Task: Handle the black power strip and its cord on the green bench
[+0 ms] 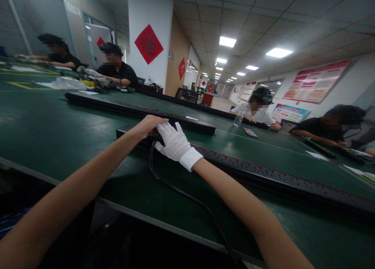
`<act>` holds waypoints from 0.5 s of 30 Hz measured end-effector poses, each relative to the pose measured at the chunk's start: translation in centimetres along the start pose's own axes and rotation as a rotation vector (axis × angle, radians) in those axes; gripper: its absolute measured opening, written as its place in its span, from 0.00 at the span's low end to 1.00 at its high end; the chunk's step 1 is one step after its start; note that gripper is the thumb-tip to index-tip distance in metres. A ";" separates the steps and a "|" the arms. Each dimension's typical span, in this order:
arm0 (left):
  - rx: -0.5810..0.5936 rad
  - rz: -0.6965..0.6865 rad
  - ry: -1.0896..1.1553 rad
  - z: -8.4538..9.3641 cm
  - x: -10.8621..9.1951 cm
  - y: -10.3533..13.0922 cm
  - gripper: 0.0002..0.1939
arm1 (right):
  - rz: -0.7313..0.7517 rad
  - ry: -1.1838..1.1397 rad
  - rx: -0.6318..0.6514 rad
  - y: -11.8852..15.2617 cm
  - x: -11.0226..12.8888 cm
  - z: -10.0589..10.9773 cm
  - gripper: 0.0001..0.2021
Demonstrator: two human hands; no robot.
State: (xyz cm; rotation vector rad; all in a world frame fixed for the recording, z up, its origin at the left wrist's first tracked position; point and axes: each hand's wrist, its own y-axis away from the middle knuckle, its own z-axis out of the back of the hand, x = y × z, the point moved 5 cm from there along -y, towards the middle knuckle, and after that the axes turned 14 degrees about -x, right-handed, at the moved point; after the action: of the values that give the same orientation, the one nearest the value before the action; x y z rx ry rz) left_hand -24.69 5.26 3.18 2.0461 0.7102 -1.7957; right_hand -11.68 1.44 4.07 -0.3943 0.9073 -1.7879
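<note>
A long black power strip (249,165) with a row of sockets and red dots lies across the green table (88,124). Near its left end my left hand (149,126), ungloved, touches the fingers of my right hand; whatever is beneath its fingers is hidden. My right hand (174,142) wears a white glove and lies over the strip, its fingers apart. Whether it grips the strip cannot be made out. A black cable (181,191) comes from under my hands and runs down over the table's near edge.
Beyond lies a second black strip (131,109). Farther off are a water bottle (238,118), a phone (250,132), papers (316,155) and a plastic bag (66,83). Two people sit at the far left, two at the right.
</note>
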 end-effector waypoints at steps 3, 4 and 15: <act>0.058 0.009 -0.052 -0.2 0.2 -0.3 0.07 | -0.021 -0.011 0.003 0.0 0.0 0.0 0.26; 0.086 0.018 -0.059 -0.3 0.2 -0.3 0.07 | -0.030 -0.016 0.006 0.0 -0.1 -0.1 0.26; 0.183 0.087 0.019 -0.7 0.0 -0.2 0.12 | -0.056 -0.034 0.006 0.1 -0.1 -0.1 0.26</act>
State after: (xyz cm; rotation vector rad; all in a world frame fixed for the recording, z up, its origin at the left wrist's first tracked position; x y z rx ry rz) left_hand -24.25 5.81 3.31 2.1755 0.4690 -1.8545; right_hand -11.63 1.60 3.90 -0.4490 0.8749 -1.8296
